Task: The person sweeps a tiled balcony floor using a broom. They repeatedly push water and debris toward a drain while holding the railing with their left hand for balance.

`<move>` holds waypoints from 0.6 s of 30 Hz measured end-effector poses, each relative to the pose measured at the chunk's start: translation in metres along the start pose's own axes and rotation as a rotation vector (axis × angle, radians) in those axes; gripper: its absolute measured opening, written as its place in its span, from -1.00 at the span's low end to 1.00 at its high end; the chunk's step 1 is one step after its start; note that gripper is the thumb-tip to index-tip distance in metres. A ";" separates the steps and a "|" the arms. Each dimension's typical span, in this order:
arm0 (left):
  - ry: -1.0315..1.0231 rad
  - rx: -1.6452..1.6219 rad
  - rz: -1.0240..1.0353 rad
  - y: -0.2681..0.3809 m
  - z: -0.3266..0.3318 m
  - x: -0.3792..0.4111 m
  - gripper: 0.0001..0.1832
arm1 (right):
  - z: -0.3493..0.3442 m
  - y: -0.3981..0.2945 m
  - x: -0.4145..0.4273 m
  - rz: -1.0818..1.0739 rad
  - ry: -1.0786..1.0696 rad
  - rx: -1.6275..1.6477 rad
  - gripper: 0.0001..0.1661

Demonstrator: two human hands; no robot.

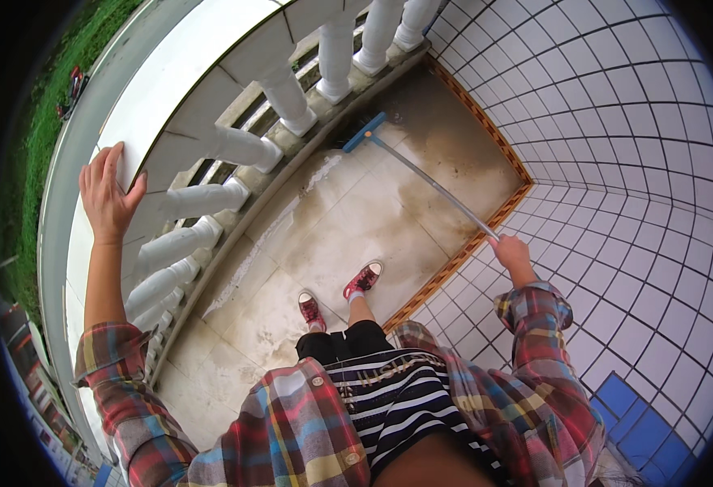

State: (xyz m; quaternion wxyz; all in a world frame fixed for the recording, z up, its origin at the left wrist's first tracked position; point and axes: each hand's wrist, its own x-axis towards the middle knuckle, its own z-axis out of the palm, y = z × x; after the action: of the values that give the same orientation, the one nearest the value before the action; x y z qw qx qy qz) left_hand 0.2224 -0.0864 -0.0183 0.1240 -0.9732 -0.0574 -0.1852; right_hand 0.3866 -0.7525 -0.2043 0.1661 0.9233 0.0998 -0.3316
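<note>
My right hand (pixel 511 259) grips the end of a grey metal pole (pixel 435 185). At its far end, a blue squeegee or mop head (pixel 364 132) rests on the wet tiled floor (pixel 332 207), close to the foot of the balustrade. Dark, muddy water (pixel 448 140) lies beyond and beside the head. White suds (pixel 323 173) streak the floor along the balustrade side. On the left, my left hand (pixel 108 192) lies on the white top rail (pixel 168 79), fingers spread over its surface and thumb at the inner edge. It holds nothing.
White balusters (pixel 286 100) line the left side above a low curb (pixel 259 201). White tiled walls (pixel 600 122) close off the far end and right, with a brown patterned border (pixel 490 131) at their base. Outside are a road (pixel 67 158), grass and a parked motorcycle (pixel 75 91).
</note>
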 end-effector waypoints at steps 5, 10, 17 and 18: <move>-0.015 0.000 0.011 0.005 -0.003 0.005 -0.43 | 0.007 0.040 0.029 0.096 0.008 0.144 -0.43; -0.032 -0.051 0.017 0.013 -0.003 0.014 -0.43 | 0.043 -0.056 0.152 0.275 -0.115 0.681 -0.43; -0.040 -0.058 0.048 0.006 0.004 0.019 -0.42 | 0.083 -0.153 0.126 -0.103 -0.255 0.653 -0.56; -0.039 -0.068 0.039 0.007 0.001 0.019 -0.42 | 0.080 -0.137 0.105 0.004 -0.301 0.867 -0.47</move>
State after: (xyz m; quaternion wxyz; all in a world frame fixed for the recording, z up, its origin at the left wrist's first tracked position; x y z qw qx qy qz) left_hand 0.2417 -0.0920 -0.0132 0.0935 -0.9811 -0.0343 -0.1657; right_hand 0.3793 -0.6474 -0.3630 -0.2223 0.8492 -0.0751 -0.4730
